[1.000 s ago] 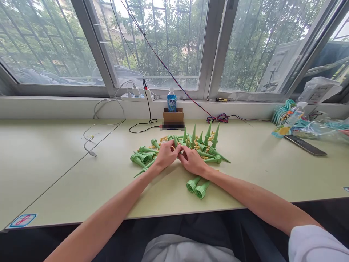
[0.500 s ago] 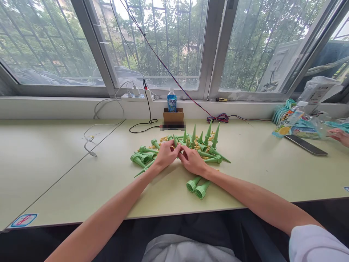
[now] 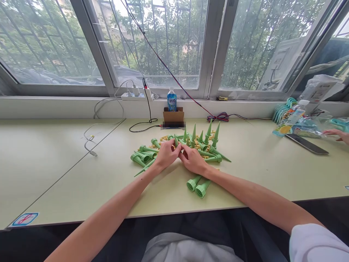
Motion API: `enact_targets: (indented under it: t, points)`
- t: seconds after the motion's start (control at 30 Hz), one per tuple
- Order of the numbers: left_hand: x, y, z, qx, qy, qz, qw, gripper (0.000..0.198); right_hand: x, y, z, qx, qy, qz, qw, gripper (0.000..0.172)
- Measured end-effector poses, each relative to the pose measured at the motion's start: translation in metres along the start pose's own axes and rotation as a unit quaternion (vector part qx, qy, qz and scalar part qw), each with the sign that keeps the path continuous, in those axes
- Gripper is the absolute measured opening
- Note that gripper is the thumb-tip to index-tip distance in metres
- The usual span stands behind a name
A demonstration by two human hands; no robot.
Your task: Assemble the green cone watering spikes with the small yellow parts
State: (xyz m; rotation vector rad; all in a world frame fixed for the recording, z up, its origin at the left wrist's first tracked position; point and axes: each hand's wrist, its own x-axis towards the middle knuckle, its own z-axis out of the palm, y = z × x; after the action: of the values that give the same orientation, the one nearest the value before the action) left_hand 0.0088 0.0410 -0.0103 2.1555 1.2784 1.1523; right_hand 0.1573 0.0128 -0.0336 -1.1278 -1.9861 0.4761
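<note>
My left hand [image 3: 166,154] and my right hand [image 3: 193,160] meet at the middle of a pile of green cone spikes [image 3: 144,156] on the pale green table [image 3: 81,182]. Both hands are closed in a pinch around one green spike [image 3: 176,142] held between them. Small yellow pieces [image 3: 163,138] lie scattered among the cones. Several spikes [image 3: 215,135] stand upright at the far right of the pile. Two finished-looking green spikes [image 3: 198,186] lie beside my right wrist, their wide ends toward me.
A blue-labelled bottle [image 3: 171,100] stands behind a small cardboard box [image 3: 173,117] at the window sill. Cables [image 3: 92,140] trail over the table's left. At the right lie a dark phone [image 3: 307,143], a plastic bag [image 3: 289,122] and another person's hand [image 3: 338,134].
My hands have barely shifted on the spike. The other person's hand at the right edge has moved in over the table.
</note>
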Motion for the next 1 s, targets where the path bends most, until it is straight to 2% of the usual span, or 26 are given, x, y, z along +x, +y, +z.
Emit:
enact_targets:
  t: [1.0]
  points:
    - [-0.003,0.0076,-0.0017,0.073,0.0,0.034,0.997,0.025,-0.0014,-0.0052,-0.005,0.021,-0.019,0.006,1.0,0.007]
